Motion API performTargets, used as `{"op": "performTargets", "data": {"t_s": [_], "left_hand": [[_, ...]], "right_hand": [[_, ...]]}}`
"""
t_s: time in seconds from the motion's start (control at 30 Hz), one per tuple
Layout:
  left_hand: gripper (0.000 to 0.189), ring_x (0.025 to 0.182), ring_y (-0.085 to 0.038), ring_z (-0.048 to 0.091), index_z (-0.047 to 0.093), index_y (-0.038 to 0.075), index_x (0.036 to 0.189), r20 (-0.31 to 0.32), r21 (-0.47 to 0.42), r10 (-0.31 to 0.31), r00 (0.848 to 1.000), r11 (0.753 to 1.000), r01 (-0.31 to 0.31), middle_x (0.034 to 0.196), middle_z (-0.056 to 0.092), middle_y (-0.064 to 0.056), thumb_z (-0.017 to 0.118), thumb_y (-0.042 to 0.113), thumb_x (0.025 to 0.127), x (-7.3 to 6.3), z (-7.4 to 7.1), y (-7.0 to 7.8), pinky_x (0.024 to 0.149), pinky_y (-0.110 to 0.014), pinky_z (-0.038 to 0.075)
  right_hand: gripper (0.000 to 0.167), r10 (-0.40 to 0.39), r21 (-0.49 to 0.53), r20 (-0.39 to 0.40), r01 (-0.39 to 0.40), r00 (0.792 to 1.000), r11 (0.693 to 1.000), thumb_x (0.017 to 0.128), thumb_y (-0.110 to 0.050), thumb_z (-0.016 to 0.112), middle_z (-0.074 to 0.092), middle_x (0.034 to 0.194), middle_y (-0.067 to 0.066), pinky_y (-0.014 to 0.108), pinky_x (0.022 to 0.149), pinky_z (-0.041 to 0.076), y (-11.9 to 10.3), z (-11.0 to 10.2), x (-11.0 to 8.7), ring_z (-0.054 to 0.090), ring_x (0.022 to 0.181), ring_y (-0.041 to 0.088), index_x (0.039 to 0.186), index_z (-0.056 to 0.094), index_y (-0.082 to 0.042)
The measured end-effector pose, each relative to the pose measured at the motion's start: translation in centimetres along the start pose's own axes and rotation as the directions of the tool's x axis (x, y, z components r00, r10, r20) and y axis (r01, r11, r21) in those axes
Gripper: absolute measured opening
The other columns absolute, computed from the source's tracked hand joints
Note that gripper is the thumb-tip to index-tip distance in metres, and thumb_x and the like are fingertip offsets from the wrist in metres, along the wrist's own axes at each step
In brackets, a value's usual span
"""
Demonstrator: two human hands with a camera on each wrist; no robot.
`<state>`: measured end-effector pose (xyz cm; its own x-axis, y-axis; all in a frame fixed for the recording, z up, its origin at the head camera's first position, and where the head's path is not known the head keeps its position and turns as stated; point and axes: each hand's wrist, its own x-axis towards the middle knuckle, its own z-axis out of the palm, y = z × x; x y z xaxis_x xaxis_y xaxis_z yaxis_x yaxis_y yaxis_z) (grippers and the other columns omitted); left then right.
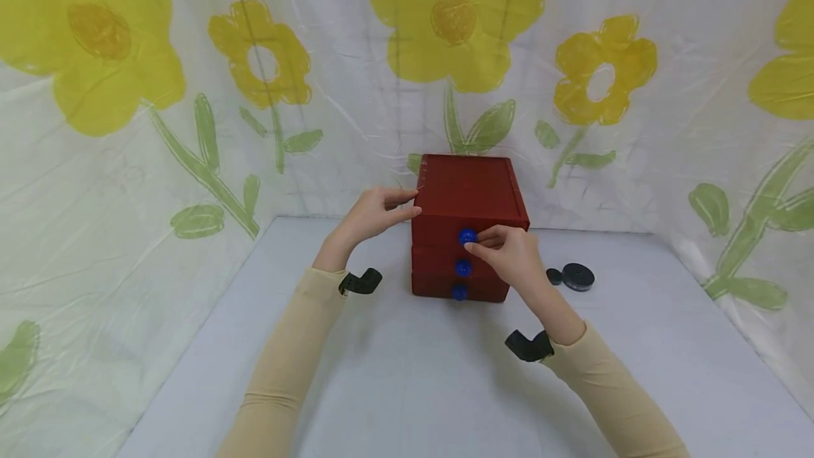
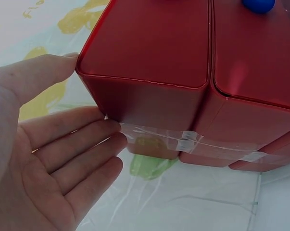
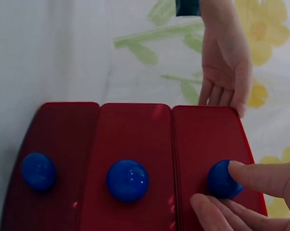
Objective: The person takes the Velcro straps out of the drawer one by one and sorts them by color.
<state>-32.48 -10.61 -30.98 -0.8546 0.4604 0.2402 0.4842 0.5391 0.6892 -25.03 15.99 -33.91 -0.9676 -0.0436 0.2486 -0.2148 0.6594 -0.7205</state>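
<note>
A red drawer box (image 1: 470, 186) with three stacked drawers and a round blue knob on each front stands on the table. My right hand (image 1: 511, 253) pinches the top blue knob (image 3: 221, 179) between thumb and fingers. The middle knob (image 3: 127, 180) and the bottom knob (image 3: 38, 172) are untouched. At the box's upper left side is my left hand (image 1: 375, 218), fingers extended. In the left wrist view its thumb (image 2: 53, 67) meets the front edge and its fingertips reach the side wall. The top drawer looks flush with the others.
To the right of the box lie a larger dark round disc (image 1: 578, 277) and a smaller dark one (image 1: 554, 276). Behind the white table (image 1: 407, 380) hangs a white curtain with painted yellow flowers (image 1: 454, 20). Clear tape (image 2: 188, 139) runs along the box's side.
</note>
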Motion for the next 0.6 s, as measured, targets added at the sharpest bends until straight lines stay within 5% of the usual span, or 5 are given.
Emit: {"op": "performTargets", "data": {"t_s": [0.6], "left_hand": [[0.055,0.127,-0.021,0.051,0.055,0.018,0.135,-0.008,0.011,0.01,1.0,1.0,-0.01,0.138,0.054,-0.005,0.062,0.047,0.088,-0.2,0.0,0.2,0.102,-0.038,0.046]], "right_hand": [[0.035,-0.025,0.072,-0.065,0.03,0.998,0.997,0.082,-0.037,0.073,0.073,0.093,0.007,0.033,0.071,0.059,1.6,1.3,-3.0,0.071,0.083,0.02,0.103,0.071,-0.009]]}}
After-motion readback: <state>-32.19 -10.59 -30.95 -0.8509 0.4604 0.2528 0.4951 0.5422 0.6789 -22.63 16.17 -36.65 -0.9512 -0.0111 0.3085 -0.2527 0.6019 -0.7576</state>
